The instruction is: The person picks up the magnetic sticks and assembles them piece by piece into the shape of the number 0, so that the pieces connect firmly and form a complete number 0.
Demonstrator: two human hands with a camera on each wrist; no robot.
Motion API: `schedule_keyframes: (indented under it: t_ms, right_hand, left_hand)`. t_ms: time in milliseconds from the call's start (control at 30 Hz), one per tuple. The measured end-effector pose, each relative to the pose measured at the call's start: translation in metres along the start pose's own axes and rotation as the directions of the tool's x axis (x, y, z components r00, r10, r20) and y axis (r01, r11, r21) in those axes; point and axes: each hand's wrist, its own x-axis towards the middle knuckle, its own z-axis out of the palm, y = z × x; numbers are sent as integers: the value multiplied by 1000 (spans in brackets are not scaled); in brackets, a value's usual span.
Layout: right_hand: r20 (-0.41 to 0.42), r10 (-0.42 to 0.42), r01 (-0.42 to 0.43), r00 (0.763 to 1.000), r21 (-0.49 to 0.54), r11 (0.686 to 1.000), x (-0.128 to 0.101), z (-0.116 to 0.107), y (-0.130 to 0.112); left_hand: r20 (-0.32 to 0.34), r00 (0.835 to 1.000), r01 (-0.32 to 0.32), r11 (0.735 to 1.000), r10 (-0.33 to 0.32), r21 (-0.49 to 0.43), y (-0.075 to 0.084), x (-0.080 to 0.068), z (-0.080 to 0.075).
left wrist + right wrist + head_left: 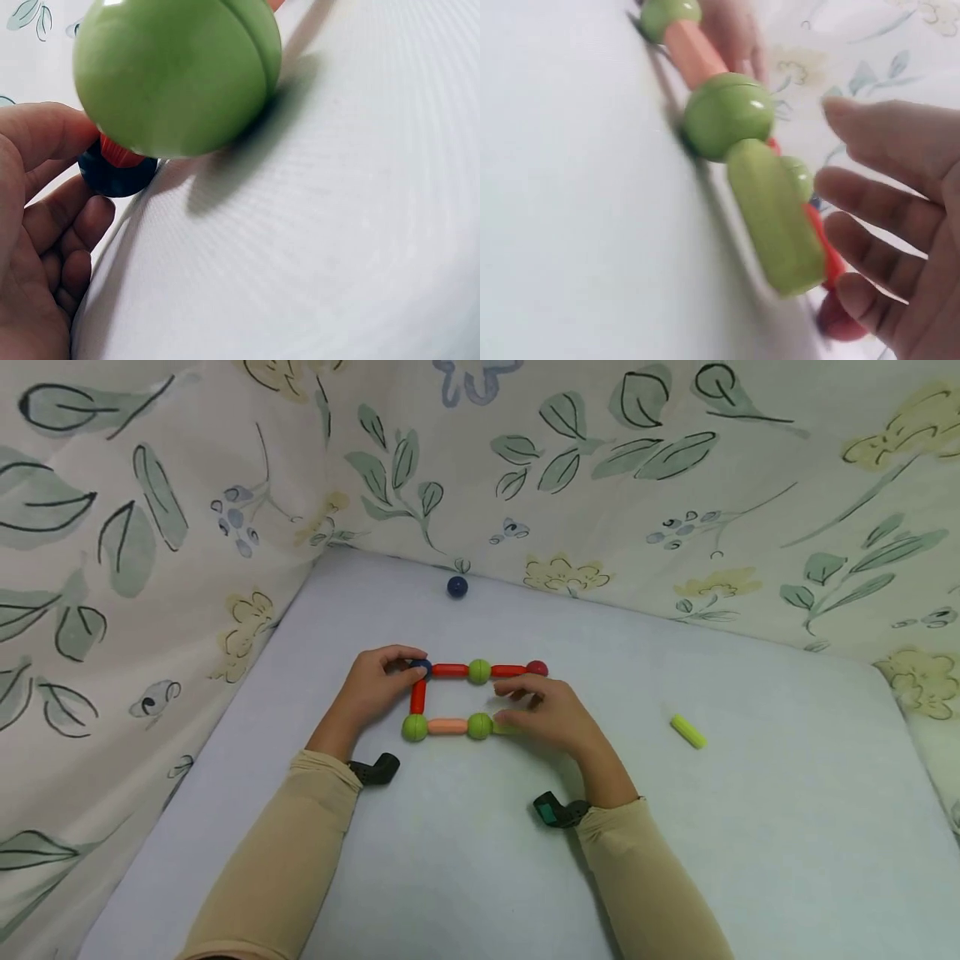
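A toy structure of balls and short rods lies on the white table (450,877). My left hand (367,689) pinches the dark blue ball (118,176) at its far left corner between thumb and fingers. From that corner a red rod (417,697) runs down to a green ball (415,727). A salmon rod (447,727) links it to another green ball (729,116), which bears a yellow-green rod (774,217). Fingers apart, my right hand (551,714) hovers beside this rod, holding nothing. Along the far side, red rods (450,671) join a green ball (479,672) and a red ball (536,668).
A loose dark blue ball (457,587) lies near the table's back edge. Off to the right is a loose yellow-green rod (688,732). Floral cloth (585,510) hangs behind and to the left of the table.
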Motion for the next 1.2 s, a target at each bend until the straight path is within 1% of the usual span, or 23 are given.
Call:
schedule_keyframes:
  t_ms: [100, 200, 367, 467, 533, 633, 700, 733, 800, 867, 933, 967, 1000, 1067, 1133, 1200]
  right_hand:
    - [-55, -23, 23, 998, 1, 1000, 17, -9, -8]
    - [-53, -23, 20, 998, -54, 998, 46, -15, -19]
    - [28, 39, -32, 999, -195, 980, 103, -23, -42]
    - [92, 52, -27, 994, -251, 968, 134, -20, -53]
    - [145, 52, -10, 988, -276, 961, 149, -15, -56]
    - [215, 75, 1, 974, -332, 943, 165, -8, -57]
    - [226, 108, -16, 968, -374, 927, 170, -5, -56]
    - [210, 126, -34, 970, -393, 919, 168, -4, -52]
    - [142, 140, -69, 980, -416, 907, 165, -4, -46]
    - [51, 119, -88, 992, -414, 906, 160, -6, -40]
    - [-25, 97, -99, 995, -405, 909, 156, -9, -36]
    - [-41, 96, -105, 995, -408, 907, 154, -11, -33]
    - [-38, 108, -114, 993, -409, 905, 152, -14, -31]
    - [-3, 174, -159, 985, -423, 892, 147, -19, -26]
    - [44, 241, -198, 969, -440, 876, 142, -27, -21]
    - [70, 297, -237, 952, -446, 863, 137, -38, -15]
  left_hand:
    - [-2, 1000, 6, 1000, -6, -5, 1, -1, -1]
    - [-6, 1000, 1, 1000, -1, -12, 0, -2, -2]
    - [-11, 1000, -19, 1000, 19, -25, -1, -1, 1]
    - [-14, 1000, -22, 999, 21, -26, -3, -2, 1]
    - [-19, 1000, -22, 999, 21, -29, -4, -3, 1]
    - [-24, 999, -26, 999, 25, -26, -4, -4, 0]
    - [-26, 999, -34, 999, 34, -26, -3, -4, -2]
    - [-25, 999, -39, 999, 38, -19, -3, -5, 0]
    - [-24, 999, -49, 999, 48, -10, -3, -6, 2]
    - [-31, 998, -57, 998, 57, 0, -3, -6, 2]
    - [-40, 997, -64, 998, 64, 9, -3, -7, 2]
    - [-41, 997, -66, 998, 66, 6, -3, -6, 2]
    - [-40, 997, -65, 998, 65, 9, -3, -6, 2]
    - [-39, 997, -63, 998, 63, 9, -3, -6, 1]
    - [-35, 997, -64, 998, 64, 9, -2, -5, 1]
    - [-39, 997, -60, 998, 60, 8, -2, -4, -1]
